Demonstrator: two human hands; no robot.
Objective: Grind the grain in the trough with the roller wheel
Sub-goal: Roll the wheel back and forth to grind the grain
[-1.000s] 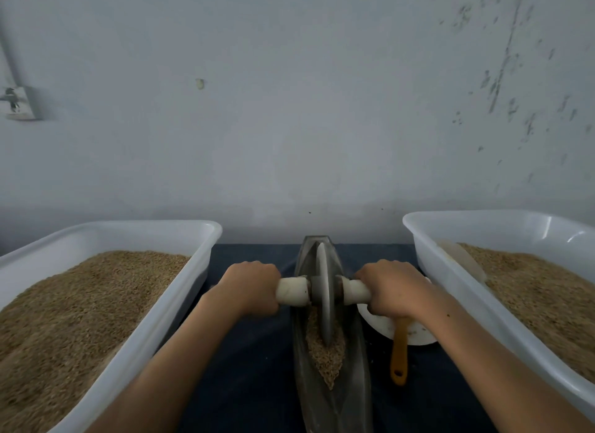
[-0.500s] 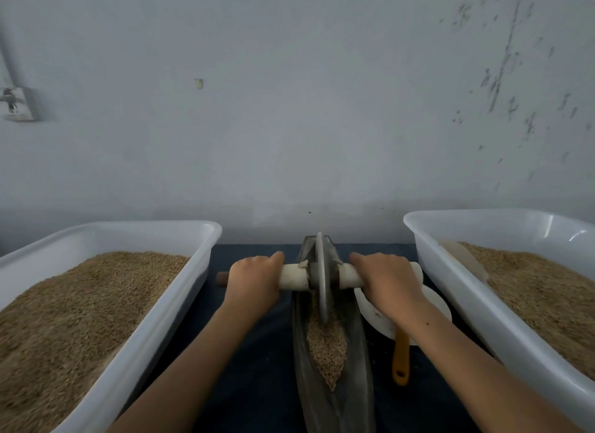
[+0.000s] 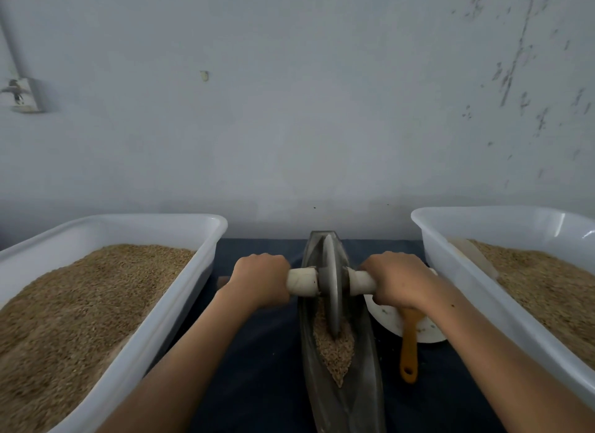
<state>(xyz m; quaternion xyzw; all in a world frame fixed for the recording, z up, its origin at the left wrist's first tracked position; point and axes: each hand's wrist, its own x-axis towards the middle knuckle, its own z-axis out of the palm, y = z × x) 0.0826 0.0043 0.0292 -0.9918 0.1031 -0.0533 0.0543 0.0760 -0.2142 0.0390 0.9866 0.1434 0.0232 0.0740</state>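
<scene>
A long, narrow dark metal trough runs away from me along the middle of the table. Brown grain lies in its groove. The grey disc of the roller wheel stands upright in the trough, its lower edge in the grain. A pale axle handle sticks out on each side of the disc. My left hand grips the left handle and my right hand grips the right one.
A white tub heaped with grain stands at the left, and another white tub with grain at the right. A white plate with an orange-handled brush lies just right of the trough. A grey wall is close behind.
The wheel rolled away from me to the far end of the trough half a second ago and has since come back toward me. Both hands kept their grip on the handles.
</scene>
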